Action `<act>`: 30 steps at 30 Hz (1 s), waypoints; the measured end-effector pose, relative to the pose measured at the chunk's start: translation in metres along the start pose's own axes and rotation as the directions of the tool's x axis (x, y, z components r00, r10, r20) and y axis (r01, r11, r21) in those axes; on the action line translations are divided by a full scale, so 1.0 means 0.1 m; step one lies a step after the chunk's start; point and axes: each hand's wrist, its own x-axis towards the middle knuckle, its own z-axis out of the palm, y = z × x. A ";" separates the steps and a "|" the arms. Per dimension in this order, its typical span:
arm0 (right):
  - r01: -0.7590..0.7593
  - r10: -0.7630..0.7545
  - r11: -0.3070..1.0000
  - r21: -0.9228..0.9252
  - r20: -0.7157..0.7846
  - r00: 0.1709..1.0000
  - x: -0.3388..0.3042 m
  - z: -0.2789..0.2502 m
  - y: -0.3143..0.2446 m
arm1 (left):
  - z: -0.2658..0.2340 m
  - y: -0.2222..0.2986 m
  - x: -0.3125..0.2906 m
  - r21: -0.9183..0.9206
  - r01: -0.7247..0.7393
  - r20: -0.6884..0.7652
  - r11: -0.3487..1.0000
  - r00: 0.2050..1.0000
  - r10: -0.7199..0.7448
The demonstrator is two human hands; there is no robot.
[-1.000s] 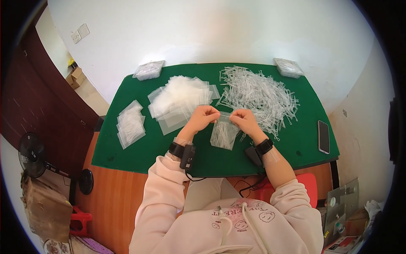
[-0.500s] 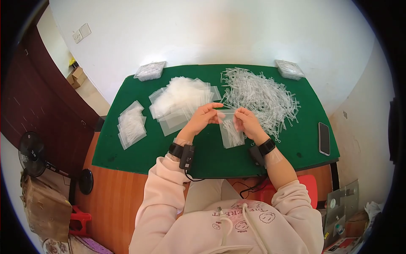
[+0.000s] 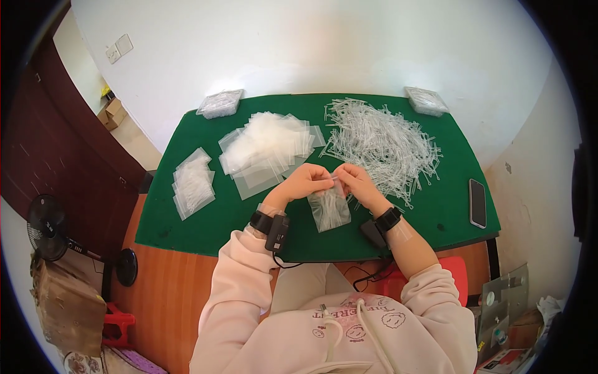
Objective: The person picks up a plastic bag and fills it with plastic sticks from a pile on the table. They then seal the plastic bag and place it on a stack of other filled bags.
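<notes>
A clear plastic bag [image 3: 331,213] with several thin clear plastic sticks inside hangs between my hands, just above the green tabletop. My left hand [image 3: 309,180] pinches its top edge from the left. Close beside it, my right hand [image 3: 355,183] grips the same edge, fingers curled. To the right and beyond lies a big heap of clear looped plastic sticks [image 3: 380,140]. Behind my left hand spreads a pile of flat clear bags [image 3: 268,146]. Farther left, a small stack of filled bags [image 3: 194,184] rests on the cloth.
The green table [image 3: 249,224] stands against a white wall. Clear boxes sit at its back corners, one on the left [image 3: 220,104] and one on the right [image 3: 427,100]. A phone [image 3: 477,203] lies near the right edge. A black fan [image 3: 47,227] stands at the left.
Both hands have come closer together along the bag's top edge. The bag has shifted slightly toward me and to the left, and its lower end tilts differently.
</notes>
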 end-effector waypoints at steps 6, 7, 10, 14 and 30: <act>0.073 -0.069 0.994 -0.084 0.041 0.997 -0.01 -0.01 0.03 | 0.07 -0.06 0.03 0.118 0.046 -0.043 0.992 0.998 -0.041; 0.063 -0.061 0.993 -0.097 0.025 0.998 -0.01 0.00 0.03 | 0.06 -0.07 0.04 0.118 0.034 -0.058 0.992 0.998 -0.027; 0.043 -0.045 0.992 -0.121 -0.006 0.999 -0.01 0.01 0.02 | 0.05 -0.12 0.04 0.120 0.012 -0.091 0.993 0.996 -0.001; 0.048 -0.053 0.987 -0.152 -0.028 0.998 -0.01 -0.02 0.03 | 0.08 -0.10 0.06 0.114 -0.006 -0.086 0.993 0.996 0.016; 0.009 -0.046 0.982 -0.188 -0.189 0.981 0.02 -0.16 -0.06 | -0.16 -0.01 -0.02 0.110 0.069 -0.186 0.991 0.981 -0.048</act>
